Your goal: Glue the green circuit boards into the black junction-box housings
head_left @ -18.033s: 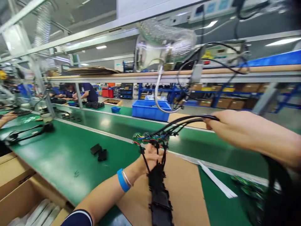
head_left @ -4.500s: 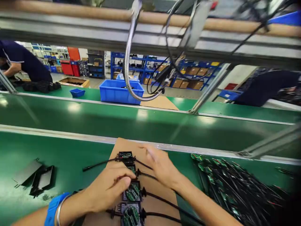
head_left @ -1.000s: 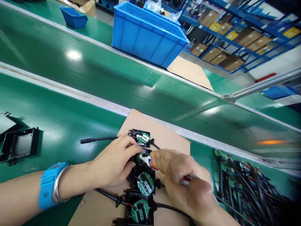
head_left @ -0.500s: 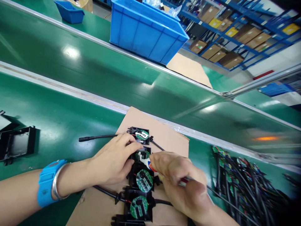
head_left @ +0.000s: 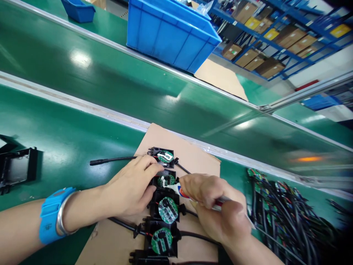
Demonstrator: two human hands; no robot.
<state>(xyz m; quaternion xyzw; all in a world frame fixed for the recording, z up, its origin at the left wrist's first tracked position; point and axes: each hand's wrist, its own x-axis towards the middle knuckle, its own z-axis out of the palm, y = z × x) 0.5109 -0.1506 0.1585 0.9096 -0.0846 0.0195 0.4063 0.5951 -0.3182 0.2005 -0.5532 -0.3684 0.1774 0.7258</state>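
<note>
A row of black plastic housings [head_left: 176, 248] holds round green circuit boards [head_left: 168, 210] with black cables. My left hand [head_left: 132, 186] grips the left side of the second housing from the far end with bent fingers. My right hand [head_left: 217, 206] is closed around a glue tube, its white nozzle [head_left: 172, 186] tilted onto that housing's board [head_left: 168, 179]. White paste lies on this board near the nozzle tip. A thick white line of paste covers part of the farthest board [head_left: 165, 156]. The two nearer boards show no white paste.
The housings rest on a cardboard sheet [head_left: 198, 156] on the green bench. A heap of cabled boards [head_left: 284, 217] lies at right, an open black housing [head_left: 19, 167] at left. Beyond the metal rail stand a large blue crate [head_left: 168, 35] and a small blue bin [head_left: 78, 11].
The nozzle has shifted slightly right across the second board, the right hand moving with it. My left hand keeps its place on the housing. The whole view has shifted a little.
</note>
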